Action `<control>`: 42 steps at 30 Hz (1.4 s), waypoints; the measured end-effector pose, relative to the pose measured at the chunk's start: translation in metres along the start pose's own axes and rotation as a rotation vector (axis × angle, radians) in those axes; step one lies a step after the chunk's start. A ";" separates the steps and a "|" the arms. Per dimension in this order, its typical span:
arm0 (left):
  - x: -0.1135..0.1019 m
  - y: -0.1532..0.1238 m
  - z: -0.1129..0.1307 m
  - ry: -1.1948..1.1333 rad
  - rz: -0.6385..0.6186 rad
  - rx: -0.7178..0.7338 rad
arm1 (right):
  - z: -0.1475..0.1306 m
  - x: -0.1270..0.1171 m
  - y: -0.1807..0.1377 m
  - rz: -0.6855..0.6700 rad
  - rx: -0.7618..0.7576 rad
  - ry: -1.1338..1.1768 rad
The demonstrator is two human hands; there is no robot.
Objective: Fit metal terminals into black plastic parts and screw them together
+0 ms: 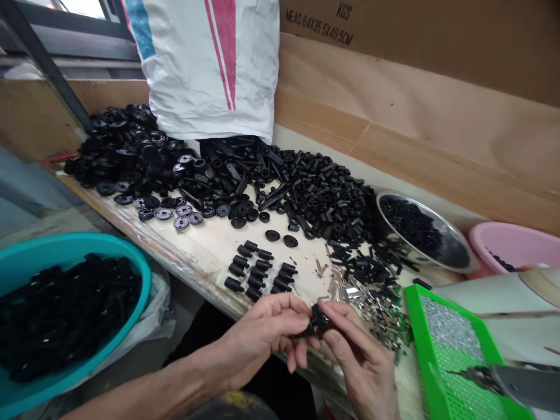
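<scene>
My left hand (266,335) and my right hand (359,361) meet at the table's near edge, both pinched on a small black plastic part (315,322) held between the fingertips. Just beyond the hands stand several short black cylinders (258,271) in neat rows on the tabletop. To the right of them lies a scatter of small shiny metal pieces (371,300). Further back sit a heap of black tubes (324,195) and a heap of black round discs (131,157).
A teal basin (65,248) of black parts stands at the left. A steel bowl (459,245) of black parts and a pink basin (520,242) stand at the right. A green tray (420,332) of tiny metal bits lies front right. A white sack (210,64) and cardboard are behind.
</scene>
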State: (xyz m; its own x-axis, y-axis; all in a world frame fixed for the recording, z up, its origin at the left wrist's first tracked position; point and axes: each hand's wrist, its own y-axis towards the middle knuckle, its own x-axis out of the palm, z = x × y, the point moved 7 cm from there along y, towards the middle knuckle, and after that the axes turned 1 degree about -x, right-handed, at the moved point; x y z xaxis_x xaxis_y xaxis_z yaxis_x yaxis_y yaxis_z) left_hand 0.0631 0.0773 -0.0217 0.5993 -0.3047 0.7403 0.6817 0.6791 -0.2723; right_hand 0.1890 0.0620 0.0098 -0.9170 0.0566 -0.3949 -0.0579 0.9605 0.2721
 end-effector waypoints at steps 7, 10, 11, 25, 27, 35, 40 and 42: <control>-0.006 -0.007 0.027 0.697 0.207 0.207 | 0.004 0.008 -0.001 0.025 0.035 0.086; -0.002 -0.007 0.030 0.835 0.183 0.258 | 0.013 0.011 -0.003 0.083 0.115 0.226; 0.000 -0.007 0.031 0.885 0.183 0.283 | 0.018 0.013 -0.004 0.110 0.163 0.287; -0.003 0.016 0.002 0.392 0.103 -0.109 | 0.041 0.005 -0.017 0.255 0.384 0.440; -0.001 0.019 0.000 0.450 0.132 -0.047 | 0.046 0.003 -0.021 0.261 0.482 0.495; 0.013 0.042 -0.016 0.546 0.144 0.022 | 0.060 -0.012 -0.035 0.416 0.579 0.619; 0.031 0.047 -0.033 0.290 -0.058 -0.241 | 0.065 -0.037 -0.042 0.583 0.462 0.544; 0.027 0.047 -0.037 0.293 -0.021 -0.256 | 0.074 -0.045 -0.046 0.631 0.522 0.675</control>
State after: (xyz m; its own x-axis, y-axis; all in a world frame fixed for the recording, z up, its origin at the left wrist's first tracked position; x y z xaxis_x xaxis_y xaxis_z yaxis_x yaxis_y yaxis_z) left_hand 0.1268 0.0766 -0.0369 0.6531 -0.5200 0.5505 0.7558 0.4929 -0.4310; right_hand 0.2620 0.0356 -0.0503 -0.7602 0.5769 0.2988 0.5351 0.8168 -0.2157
